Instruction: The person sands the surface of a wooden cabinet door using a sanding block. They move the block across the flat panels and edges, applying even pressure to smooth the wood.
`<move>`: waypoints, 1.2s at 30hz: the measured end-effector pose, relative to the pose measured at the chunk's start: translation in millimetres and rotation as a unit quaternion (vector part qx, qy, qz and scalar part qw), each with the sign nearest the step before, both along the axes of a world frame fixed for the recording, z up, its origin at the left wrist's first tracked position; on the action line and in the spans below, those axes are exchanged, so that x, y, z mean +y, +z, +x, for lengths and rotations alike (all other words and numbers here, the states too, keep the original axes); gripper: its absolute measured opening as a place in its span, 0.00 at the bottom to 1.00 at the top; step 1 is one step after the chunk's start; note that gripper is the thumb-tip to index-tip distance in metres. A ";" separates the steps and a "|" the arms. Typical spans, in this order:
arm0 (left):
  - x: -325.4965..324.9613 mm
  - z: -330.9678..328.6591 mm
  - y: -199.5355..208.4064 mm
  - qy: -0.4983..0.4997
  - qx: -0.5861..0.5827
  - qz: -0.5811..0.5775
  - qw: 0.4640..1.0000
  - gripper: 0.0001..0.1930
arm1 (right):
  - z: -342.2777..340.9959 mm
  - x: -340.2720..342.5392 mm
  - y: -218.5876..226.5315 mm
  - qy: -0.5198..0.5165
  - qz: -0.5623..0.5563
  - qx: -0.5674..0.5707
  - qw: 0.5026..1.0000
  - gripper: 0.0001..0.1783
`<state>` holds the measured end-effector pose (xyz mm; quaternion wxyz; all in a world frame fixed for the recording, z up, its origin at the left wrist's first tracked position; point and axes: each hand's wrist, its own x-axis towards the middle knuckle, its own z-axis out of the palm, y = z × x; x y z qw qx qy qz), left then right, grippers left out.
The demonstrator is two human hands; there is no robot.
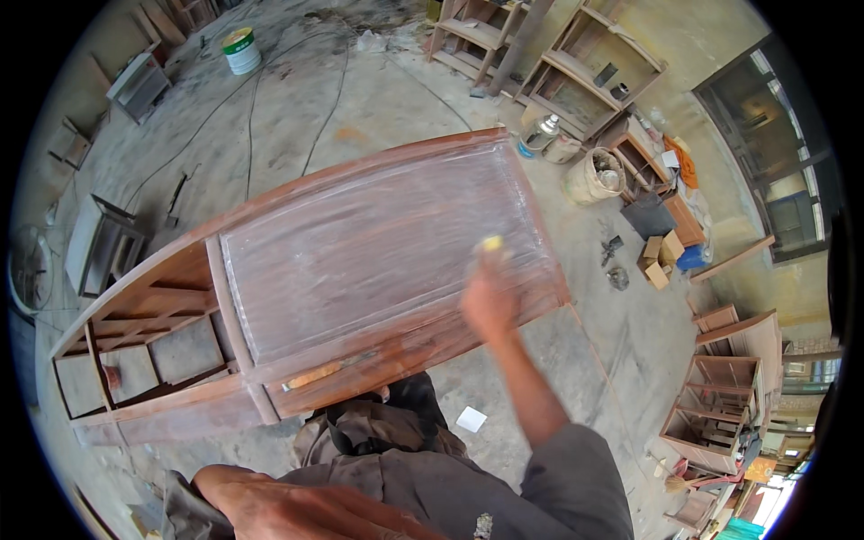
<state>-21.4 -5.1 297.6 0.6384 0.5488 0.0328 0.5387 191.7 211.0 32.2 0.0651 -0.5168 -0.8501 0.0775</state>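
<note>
In front of me a large reddish-brown wooden cabinet [243, 216] lies on its side or back. Its broad flat panel [369, 252] is streaked with whitish dust, thickest along the grooves near its border. Over the right end of this panel is my right hand [490, 297], smeared by motion. Its fingers close round a small yellow piece [491, 243], too blurred to name more exactly. Close to the camera, my left hand [315, 508] lies across the front of my body at the lower edge. Its fingers are mostly hidden, and I see nothing in it.
Open framed compartments [162, 346] form the cabinet's left end. Cables [252, 135] trail over the concrete floor beyond it. A white bucket [240, 52] stands far left. To the right are a dirty pail [594, 175], a metal can [540, 132], a cardboard box [661, 256] and wooden furniture frames [715, 409].
</note>
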 end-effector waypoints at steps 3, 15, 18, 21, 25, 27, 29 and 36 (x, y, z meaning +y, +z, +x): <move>-1.2 3.2 2.6 -0.007 -0.014 -0.020 1.000 0.44 | 27.9 46.6 -18.1 -0.105 -0.008 0.092 0.990 0.31; -14.3 22.1 -33.8 0.092 -0.121 0.042 0.987 0.42 | 7.8 56.3 -38.0 -0.042 0.074 0.025 0.996 0.27; -14.7 13.9 -15.9 0.099 -0.081 0.026 0.992 0.41 | -1.6 53.6 -37.2 0.030 0.052 0.011 0.998 0.28; -13.0 -5.4 -7.0 0.077 -0.051 0.014 0.996 0.40 | 12.0 82.7 -32.3 -0.021 -0.020 0.045 0.999 0.28; -44.5 -9.0 -35.2 0.149 -0.051 0.019 0.987 0.38 | -29.6 42.3 -41.6 0.033 0.131 0.043 0.990 0.26; -69.4 -24.8 -51.6 0.191 0.018 -0.043 0.981 0.34 | -31.1 2.3 -39.6 0.194 0.189 0.011 0.963 0.27; -109.3 -47.0 -59.1 0.232 0.173 -0.237 0.928 0.29 | -28.4 35.5 -1.5 0.033 -0.139 -0.164 0.976 0.27; -270.3 -26.9 -228.9 0.447 0.280 -0.593 0.608 0.23 | -8.2 39.8 -58.8 0.165 0.113 -0.024 0.980 0.27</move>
